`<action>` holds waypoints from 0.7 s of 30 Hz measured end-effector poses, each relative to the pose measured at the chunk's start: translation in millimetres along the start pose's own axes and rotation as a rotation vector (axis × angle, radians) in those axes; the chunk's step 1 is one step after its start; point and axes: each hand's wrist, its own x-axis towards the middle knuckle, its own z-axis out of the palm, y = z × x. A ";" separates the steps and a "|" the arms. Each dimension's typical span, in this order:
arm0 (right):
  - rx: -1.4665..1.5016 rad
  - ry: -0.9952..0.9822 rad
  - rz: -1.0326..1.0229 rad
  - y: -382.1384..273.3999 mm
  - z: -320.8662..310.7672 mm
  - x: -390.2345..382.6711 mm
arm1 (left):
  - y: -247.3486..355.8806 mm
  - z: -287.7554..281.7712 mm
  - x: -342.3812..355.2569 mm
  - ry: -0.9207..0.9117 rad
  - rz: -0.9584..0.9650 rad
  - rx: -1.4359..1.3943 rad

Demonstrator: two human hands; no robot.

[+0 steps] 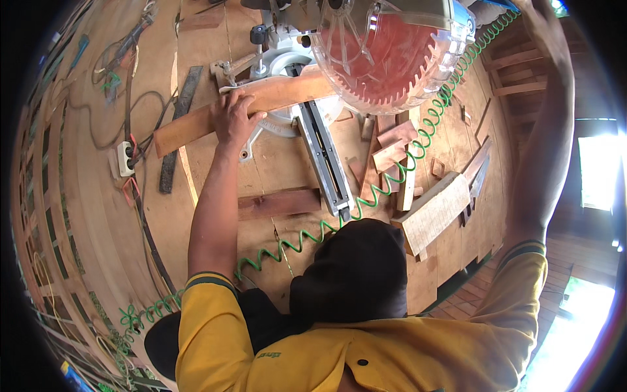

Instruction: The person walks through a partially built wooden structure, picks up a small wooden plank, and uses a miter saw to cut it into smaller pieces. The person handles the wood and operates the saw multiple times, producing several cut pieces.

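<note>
A miter saw with a red toothed blade (pixel 392 62) behind a clear guard stands at the far middle. A reddish wooden board (pixel 189 132) lies across its grey base, its right end next to the blade guard. My left hand (pixel 232 116) is closed over the board, left of the blade, fingers over its far edge. My right hand (pixel 539 23) is raised at the top right corner, close to the saw's blue and grey upper part. The picture's upper edge cuts it off, so its fingers do not show clearly and what it holds is hidden.
A green coiled hose (pixel 428 127) crosses the wooden table from the saw toward my body. Wood offcuts (pixel 392 150) and a thick pale block (pixel 434 212) lie to the right. A white power socket (pixel 124 159) with cables and a dark strip (pixel 179 130) lie left.
</note>
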 end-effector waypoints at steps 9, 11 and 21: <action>0.112 -0.315 0.327 -66.8 23.5 -102.6 | 3.6 11.0 -3.3 -0.014 -0.004 -0.062; -0.029 -0.321 0.174 -82.1 60.8 -131.1 | -5.2 2.8 -6.8 -0.037 -0.036 0.017; -0.289 -0.336 0.249 -119.1 141.6 -267.3 | -17.0 14.5 -11.1 0.061 0.036 -0.042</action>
